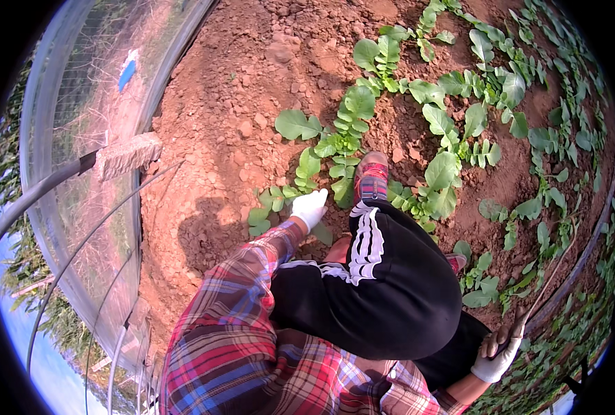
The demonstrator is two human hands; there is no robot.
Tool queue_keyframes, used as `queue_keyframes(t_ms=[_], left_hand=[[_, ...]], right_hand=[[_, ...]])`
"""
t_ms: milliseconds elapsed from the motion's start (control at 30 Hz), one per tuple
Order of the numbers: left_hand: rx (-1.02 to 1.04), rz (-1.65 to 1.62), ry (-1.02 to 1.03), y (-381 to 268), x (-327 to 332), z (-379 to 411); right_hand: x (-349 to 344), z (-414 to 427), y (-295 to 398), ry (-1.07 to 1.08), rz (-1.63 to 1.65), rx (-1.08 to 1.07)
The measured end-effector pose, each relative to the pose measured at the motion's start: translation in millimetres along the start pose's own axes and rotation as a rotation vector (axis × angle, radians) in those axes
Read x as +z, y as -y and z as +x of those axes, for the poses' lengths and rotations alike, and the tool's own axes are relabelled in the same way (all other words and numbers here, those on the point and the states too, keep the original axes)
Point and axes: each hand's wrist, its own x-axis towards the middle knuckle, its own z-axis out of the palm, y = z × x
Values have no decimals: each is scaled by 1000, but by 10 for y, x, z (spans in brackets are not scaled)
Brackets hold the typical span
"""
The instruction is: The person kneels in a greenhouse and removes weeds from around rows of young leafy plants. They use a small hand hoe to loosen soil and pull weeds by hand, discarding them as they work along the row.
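My left hand [310, 208], in a white glove, is low among the lower leaves of a leafy green plant [341, 142]. Its fingers look curled, and their far side is hidden, so whether they pinch a leaf cannot be told. Off to the lower right, my right hand [499, 354] wears a white glove with dark, soiled fingers. It grips a long, thin stick-like shaft [546, 288] that slants up over the plants. My shoe [372, 174] stands on the soil just right of the plant near my left hand.
More leafy plants [445, 166] grow in rows to the right across reddish, cloddy soil [235, 104]. Clear plastic sheeting [146, 93] edges the left side. A rough block [129, 155] and curved poles [43, 192] stand there. A dark hose-like line [587, 264] curves at far right.
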Motion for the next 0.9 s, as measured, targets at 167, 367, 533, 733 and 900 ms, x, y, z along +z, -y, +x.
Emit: queue_keyframes(t_ms=[167,367,533,733,900], left_hand=[[143,33,-28,-149,42,143],[162,61,10,-105,114,146],[132,172,-29,162,163,54],[163,190,-67,401,114,-48],[19,86,65,336,-152,-172]], right_hand=[[-21,-10,-18,7,9,11],[-29,-11,-15,-6,4,4],[-28,-3,-12,-19,4,0],[-15,-3,-6,-2,31,5],[9,-34,25,-28,31,13]])
